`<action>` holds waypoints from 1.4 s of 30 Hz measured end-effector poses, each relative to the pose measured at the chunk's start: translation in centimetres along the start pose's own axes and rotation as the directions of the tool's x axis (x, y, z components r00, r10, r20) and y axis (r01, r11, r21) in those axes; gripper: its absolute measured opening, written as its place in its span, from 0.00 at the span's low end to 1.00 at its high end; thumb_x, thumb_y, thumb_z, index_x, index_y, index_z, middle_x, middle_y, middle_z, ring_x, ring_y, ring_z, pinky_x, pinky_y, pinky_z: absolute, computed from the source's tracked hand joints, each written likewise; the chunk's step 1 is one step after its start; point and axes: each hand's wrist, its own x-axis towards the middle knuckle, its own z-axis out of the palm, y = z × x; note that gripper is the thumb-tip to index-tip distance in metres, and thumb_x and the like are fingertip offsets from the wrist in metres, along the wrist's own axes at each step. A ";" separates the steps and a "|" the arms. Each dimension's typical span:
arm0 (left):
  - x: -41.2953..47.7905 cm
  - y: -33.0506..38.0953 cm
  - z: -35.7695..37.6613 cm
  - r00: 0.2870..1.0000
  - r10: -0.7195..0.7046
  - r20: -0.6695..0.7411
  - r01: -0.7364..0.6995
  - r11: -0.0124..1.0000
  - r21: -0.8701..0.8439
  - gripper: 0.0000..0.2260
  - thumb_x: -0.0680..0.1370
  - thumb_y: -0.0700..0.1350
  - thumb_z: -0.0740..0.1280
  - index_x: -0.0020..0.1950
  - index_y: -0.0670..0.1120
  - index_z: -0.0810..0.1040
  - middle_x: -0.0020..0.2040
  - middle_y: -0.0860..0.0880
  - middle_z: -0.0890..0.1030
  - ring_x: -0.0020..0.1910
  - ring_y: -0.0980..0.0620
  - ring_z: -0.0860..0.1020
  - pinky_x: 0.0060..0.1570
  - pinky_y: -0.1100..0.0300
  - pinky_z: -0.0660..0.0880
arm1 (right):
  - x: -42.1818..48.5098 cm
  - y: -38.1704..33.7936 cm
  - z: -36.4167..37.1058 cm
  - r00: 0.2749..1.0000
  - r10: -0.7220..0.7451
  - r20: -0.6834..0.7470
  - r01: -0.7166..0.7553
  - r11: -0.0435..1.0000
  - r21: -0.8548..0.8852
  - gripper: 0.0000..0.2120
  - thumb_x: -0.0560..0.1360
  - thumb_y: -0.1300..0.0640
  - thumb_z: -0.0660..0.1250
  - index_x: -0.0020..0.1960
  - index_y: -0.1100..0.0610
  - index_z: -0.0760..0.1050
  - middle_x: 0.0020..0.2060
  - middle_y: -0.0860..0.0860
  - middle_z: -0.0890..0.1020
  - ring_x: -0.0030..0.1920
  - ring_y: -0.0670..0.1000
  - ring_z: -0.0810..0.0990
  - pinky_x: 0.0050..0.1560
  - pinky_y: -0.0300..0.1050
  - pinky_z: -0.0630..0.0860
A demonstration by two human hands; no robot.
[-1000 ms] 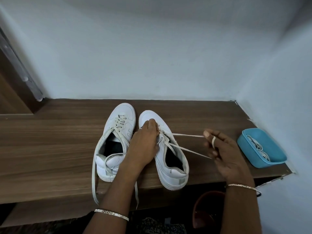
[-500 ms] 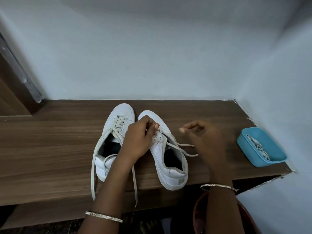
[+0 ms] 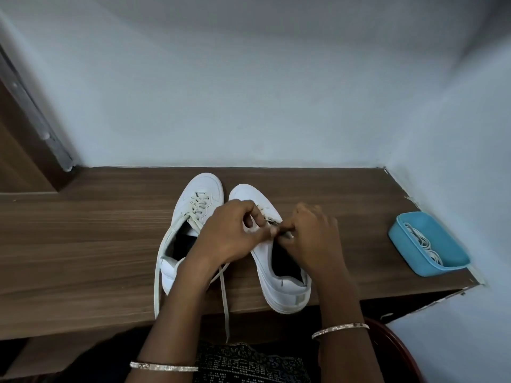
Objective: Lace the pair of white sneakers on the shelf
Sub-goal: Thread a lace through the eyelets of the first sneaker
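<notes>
The right sneaker (image 3: 284, 286) sits on the wooden shelf (image 3: 83, 244), toe to the wall and heel at the front edge. Its lace (image 3: 267, 218) has only gone through the holes near the toe. Both hands meet over the tongue. The left hand (image 3: 229, 233) is curled, and its finger and thumb pinch the lace. The right hand (image 3: 312, 233) is curled too and pinches the lace just beside it. The fingers hide the tip, so I can't tell which hole it is going into.

I think the job now is to poke the tip through the next hole. To do it well, hold the lace close to its hard tip so it does not bend. Keep the shoe side still with the other hand. Then pull the lace flat, not twisted, and make both sides the same length.

The left sneaker (image 3: 203, 186) stands touching it. It has its lace crossed near the toe, and its loose ends (image 3: 224, 299) hang over the shelf edge. Mind they don't get tugged.

Well apart, by the right wall, a blue tub (image 3: 431, 269) holds more laces (image 3: 423, 241).
</notes>
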 end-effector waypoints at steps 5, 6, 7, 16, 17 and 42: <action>-0.3 0.2 0.1 0.999 0.004 0.049 -0.008 0.996 0.087 0.15 0.66 0.58 0.78 0.45 0.56 0.76 0.45 0.56 0.75 0.42 0.59 0.74 0.41 0.59 0.72 | 0.3 0.9 0.7 0.999 -0.038 0.019 0.033 0.971 0.236 0.02 0.70 0.53 0.76 0.42 0.46 0.86 0.38 0.43 0.72 0.45 0.46 0.74 0.45 0.45 0.71; -0.3 0.2 0.2 0.998 0.008 0.055 -0.014 0.994 0.108 0.15 0.66 0.57 0.78 0.46 0.56 0.76 0.46 0.56 0.75 0.42 0.59 0.74 0.41 0.59 0.72 | 0.2 1.1 0.7 0.999 -0.045 0.013 0.039 0.949 0.311 0.03 0.69 0.55 0.77 0.40 0.47 0.86 0.36 0.42 0.74 0.42 0.44 0.75 0.43 0.43 0.71; -0.4 0.2 0.4 0.998 0.008 0.057 -0.015 0.993 0.120 0.16 0.66 0.57 0.78 0.46 0.55 0.75 0.46 0.56 0.75 0.42 0.59 0.74 0.41 0.59 0.72 | 0.1 1.4 0.7 0.999 -0.034 0.021 0.023 0.919 0.395 0.04 0.69 0.57 0.78 0.38 0.48 0.85 0.35 0.43 0.78 0.40 0.43 0.78 0.41 0.42 0.73; -0.1 -0.7 0.7 0.990 -0.096 -0.104 0.095 0.995 -0.018 0.12 0.67 0.48 0.76 0.44 0.50 0.75 0.40 0.54 0.80 0.39 0.53 0.79 0.41 0.55 0.74 | -0.9 3.6 -0.6 0.955 0.173 0.242 -0.257 0.067 0.964 0.06 0.80 0.67 0.64 0.45 0.62 0.69 0.45 0.66 0.85 0.44 0.66 0.86 0.47 0.58 0.84; -0.1 -1.0 0.6 0.988 -0.116 -0.106 0.112 0.993 -0.045 0.10 0.68 0.47 0.76 0.43 0.50 0.76 0.39 0.54 0.81 0.38 0.55 0.79 0.42 0.57 0.75 | -0.9 4.0 -0.5 0.944 0.234 0.233 -0.246 0.025 0.969 0.06 0.80 0.66 0.64 0.45 0.62 0.69 0.44 0.67 0.84 0.43 0.67 0.86 0.46 0.58 0.84; 1.1 -1.4 2.0 0.961 0.103 -0.256 -0.018 0.949 0.315 0.04 0.79 0.50 0.67 0.50 0.54 0.82 0.47 0.55 0.81 0.45 0.53 0.79 0.43 0.54 0.77 | 1.0 -0.4 2.5 0.974 0.226 -0.032 -0.169 0.809 0.563 0.04 0.65 0.56 0.78 0.38 0.50 0.83 0.32 0.43 0.84 0.36 0.41 0.83 0.45 0.48 0.82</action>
